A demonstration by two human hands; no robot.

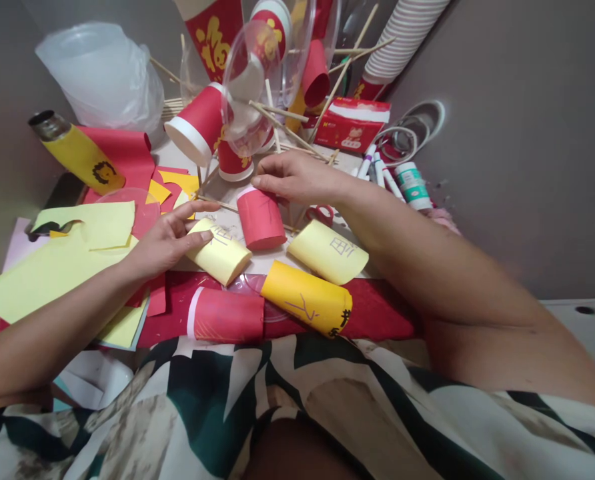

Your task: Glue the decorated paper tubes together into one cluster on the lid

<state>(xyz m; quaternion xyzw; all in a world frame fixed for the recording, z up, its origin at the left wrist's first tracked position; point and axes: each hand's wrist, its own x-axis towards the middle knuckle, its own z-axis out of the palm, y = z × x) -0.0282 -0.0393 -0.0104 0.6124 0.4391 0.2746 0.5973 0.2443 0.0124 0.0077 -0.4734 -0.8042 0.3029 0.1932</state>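
Stubby red paper roll [261, 223], faintly scribbled

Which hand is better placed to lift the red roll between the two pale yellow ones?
Probably the right hand: its fingertips touch the top of the red roll, while the left hand rests on the pale yellow roll beside it.

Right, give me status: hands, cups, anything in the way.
Left hand open, flat on pale yellow cup. Right hand on red cup rim, grip unclear. Sticks crowd behind.
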